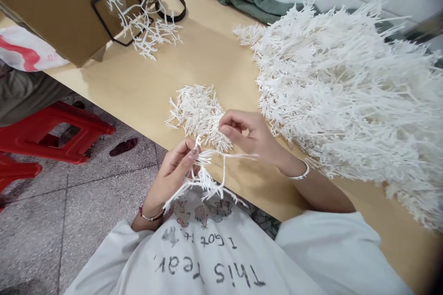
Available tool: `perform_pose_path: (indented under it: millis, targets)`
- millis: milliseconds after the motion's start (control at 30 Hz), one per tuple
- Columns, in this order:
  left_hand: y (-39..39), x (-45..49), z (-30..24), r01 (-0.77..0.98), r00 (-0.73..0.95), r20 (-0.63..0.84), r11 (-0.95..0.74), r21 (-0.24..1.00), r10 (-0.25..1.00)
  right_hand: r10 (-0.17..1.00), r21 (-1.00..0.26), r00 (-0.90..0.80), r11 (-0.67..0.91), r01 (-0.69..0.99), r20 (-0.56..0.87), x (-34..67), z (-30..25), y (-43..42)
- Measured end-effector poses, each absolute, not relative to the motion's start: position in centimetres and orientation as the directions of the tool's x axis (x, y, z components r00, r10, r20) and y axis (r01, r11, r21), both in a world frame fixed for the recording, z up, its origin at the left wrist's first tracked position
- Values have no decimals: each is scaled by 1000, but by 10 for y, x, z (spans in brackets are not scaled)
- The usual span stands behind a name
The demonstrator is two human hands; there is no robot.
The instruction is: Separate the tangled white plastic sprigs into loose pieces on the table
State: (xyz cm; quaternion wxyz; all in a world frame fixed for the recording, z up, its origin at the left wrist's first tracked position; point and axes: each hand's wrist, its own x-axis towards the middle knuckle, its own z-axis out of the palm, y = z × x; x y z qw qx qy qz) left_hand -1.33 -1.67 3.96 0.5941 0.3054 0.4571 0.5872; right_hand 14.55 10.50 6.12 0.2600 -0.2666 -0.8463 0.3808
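My left hand (178, 166) is closed, with thumb and fingers pinching a white branched plastic stem (207, 182) at its upper end. The stem's thin forked twigs spread to the right and down, in front of my shirt. Above and to the right of it is my right hand (249, 136), its fingers curled and the thumb close to the index finger. Whether anything small is between those fingertips, I cannot make out. They are at the right edge of a small pile of short white plastic sprigs (199, 113) on the table.
A large heap of white sprigs (339, 87) covers the right of the table (221, 64). Farther left, another branched stem (148, 23) rests by a black wire frame (117, 41) and a cardboard box (76, 4). Red stools (58, 131) stand on the floor at left.
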Motion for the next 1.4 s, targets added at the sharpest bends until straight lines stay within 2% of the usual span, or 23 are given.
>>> perform_pose_path:
  millis: [67, 133, 400, 467, 533, 600, 700, 867, 967, 1033, 1100, 1200, 1233, 1300, 1400]
  targets:
    - [-19, -13, 42, -368, -109, -163, 112, 923, 981, 542, -857, -833, 476, 197, 110, 144, 72, 91]
    - [-20, -13, 42, -312, -90, -146, 111, 944, 985, 482, -865, -875, 455, 210, 41, 141, 77, 78]
    - [-22, -13, 40, -64, -43, -56, 53, 996, 997, 498, -820, -866, 513, 253, 44, 140, 79, 57]
    - [-23, -12, 41, -49, -22, -43, 42, 998, 999, 483, -862, -875, 448, 236, 12, 144, 81, 57]
    - [-24, -11, 40, -145, 19, -85, 87, 986, 996, 447, -935, -892, 284, 211, -65, 146, 81, 57]
    - [-25, -10, 38, -322, 81, -148, 167, 932, 986, 410, -981, -904, 88, 170, -120, 148, 80, 56]
    - [-27, -6, 34, -533, 167, -190, 251, 808, 967, 408, -993, -908, -102, 57, -94, 147, 73, 54]
    - [-21, -1, 34, -688, 228, -264, 348, 637, 937, 436, -979, -899, -198, -54, -39, 147, 57, 52]
    - [-14, -1, 38, -807, 208, -291, 331, 488, 934, 473, -969, -880, -199, -149, 38, 146, 52, 52]
    - [-11, -1, 39, -845, 172, -293, 294, 447, 941, 509, -970, -858, -165, -180, 73, 146, 52, 53]
    - [-11, -2, 38, -824, 108, -285, 246, 511, 952, 551, -985, -828, -62, -162, 102, 146, 54, 56]
    - [-14, -2, 33, -709, -36, -250, 152, 689, 968, 602, -957, -771, 287, -32, 207, 146, 56, 67]
    - [-15, -3, 31, -663, -86, -228, 115, 739, 970, 611, -900, -750, 434, 48, 254, 146, 56, 72]
    - [-15, -3, 27, -574, -150, -197, 77, 815, 969, 604, -698, -723, 675, 239, 336, 146, 53, 85]
    - [-12, -6, 22, -443, -223, -158, 45, 895, 962, 553, -361, -739, 827, 431, 385, 145, 45, 103]
